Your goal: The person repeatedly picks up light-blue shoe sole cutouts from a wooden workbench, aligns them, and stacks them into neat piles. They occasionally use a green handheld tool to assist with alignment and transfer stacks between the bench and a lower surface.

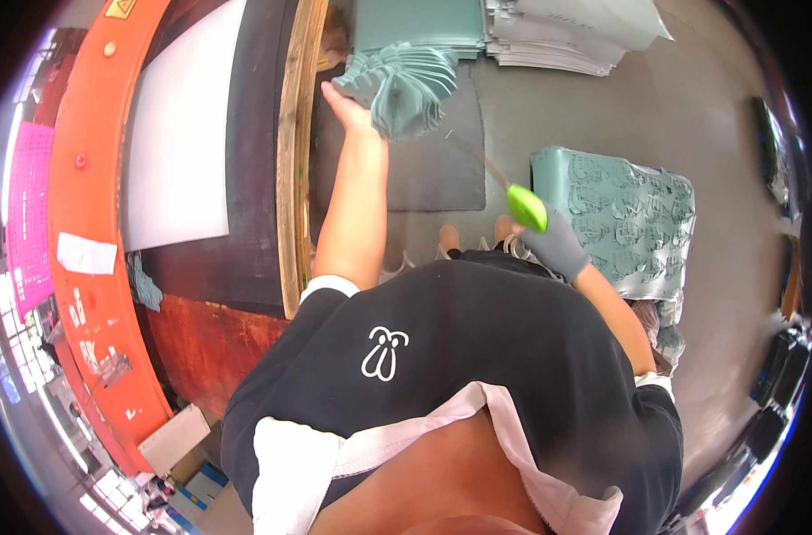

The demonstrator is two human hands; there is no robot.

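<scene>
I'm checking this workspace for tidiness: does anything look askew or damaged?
Yes, mildly. The white stack at the top is untidy: its sheet edges are uneven and a corner juts out to the right. The green stack near the right hand has a ragged, cut-up top. Nothing looks spilled.

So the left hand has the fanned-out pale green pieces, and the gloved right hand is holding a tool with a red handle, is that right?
Not quite: the tool's handle is bright green, not red, as the head view shows. The gloved right hand does hold it, and the left hand has the fanned-out pale green pieces.
</scene>
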